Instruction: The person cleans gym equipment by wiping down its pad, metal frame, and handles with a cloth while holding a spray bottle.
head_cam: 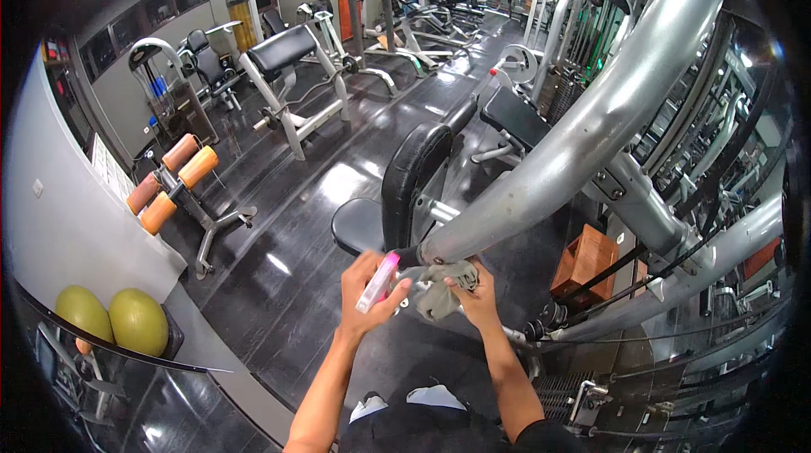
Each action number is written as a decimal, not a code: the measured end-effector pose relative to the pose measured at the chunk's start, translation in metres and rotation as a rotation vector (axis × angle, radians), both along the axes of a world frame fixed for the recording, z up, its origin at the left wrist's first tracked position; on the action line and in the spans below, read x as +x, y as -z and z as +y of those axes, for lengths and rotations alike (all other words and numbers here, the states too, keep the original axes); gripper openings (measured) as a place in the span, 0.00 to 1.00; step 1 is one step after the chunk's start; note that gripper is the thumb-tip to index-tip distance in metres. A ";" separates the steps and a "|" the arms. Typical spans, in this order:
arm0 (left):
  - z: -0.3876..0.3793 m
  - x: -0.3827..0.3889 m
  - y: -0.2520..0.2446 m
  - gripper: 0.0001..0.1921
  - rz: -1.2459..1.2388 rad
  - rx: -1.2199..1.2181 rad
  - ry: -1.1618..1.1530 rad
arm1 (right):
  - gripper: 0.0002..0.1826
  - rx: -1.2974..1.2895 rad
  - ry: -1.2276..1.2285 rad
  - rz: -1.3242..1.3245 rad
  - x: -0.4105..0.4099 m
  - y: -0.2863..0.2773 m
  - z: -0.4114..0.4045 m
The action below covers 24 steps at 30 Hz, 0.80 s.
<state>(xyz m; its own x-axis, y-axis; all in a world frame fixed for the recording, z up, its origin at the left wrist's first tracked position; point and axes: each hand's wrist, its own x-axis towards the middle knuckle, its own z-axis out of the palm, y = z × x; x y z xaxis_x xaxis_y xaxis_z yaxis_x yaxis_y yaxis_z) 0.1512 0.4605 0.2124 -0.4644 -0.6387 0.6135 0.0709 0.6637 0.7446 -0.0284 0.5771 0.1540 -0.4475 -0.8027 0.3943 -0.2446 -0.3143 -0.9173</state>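
Note:
In my left hand (361,298) is a small bottle (378,285) with a pink top and a whitish, see-through part, probably a sprayer. Its lower portion is hidden by my fingers. My right hand (479,301) grips a crumpled grey-green cloth (438,302), which hangs toward the left hand. Both hands are close together near the lower end of a thick silver machine tube (526,212); whether the cloth touches it I cannot tell. Just beyond them stand a black padded backrest (415,181) and a round-edged black seat (358,226).
A wooden box (586,263) sits right of the tube, near black cables and a weight stack. To the left are a stand with orange foam rollers (197,166) and green exercise balls (137,322). A preacher curl bench (282,54) stands farther off on the dark floor (253,276).

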 end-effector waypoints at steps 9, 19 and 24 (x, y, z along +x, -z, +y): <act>-0.004 -0.049 -0.098 0.36 -0.362 -0.281 0.113 | 0.19 -0.328 0.452 -0.393 0.065 0.025 -0.034; -0.007 -0.078 -0.097 0.34 -0.302 -0.508 0.266 | 0.20 -0.552 0.798 -0.768 0.091 0.016 -0.056; -0.010 -0.080 -0.085 0.35 -0.295 -0.434 0.327 | 0.18 -0.361 0.816 -0.544 0.093 0.048 -0.053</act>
<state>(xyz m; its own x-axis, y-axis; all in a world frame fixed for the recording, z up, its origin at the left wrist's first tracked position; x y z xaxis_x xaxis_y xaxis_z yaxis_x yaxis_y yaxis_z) 0.0715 0.4504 0.2978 -0.7836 -0.1556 0.6014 0.1543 0.8890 0.4311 0.0642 0.5244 0.1056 -0.9897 -0.0512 0.1334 -0.0880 -0.5170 -0.8515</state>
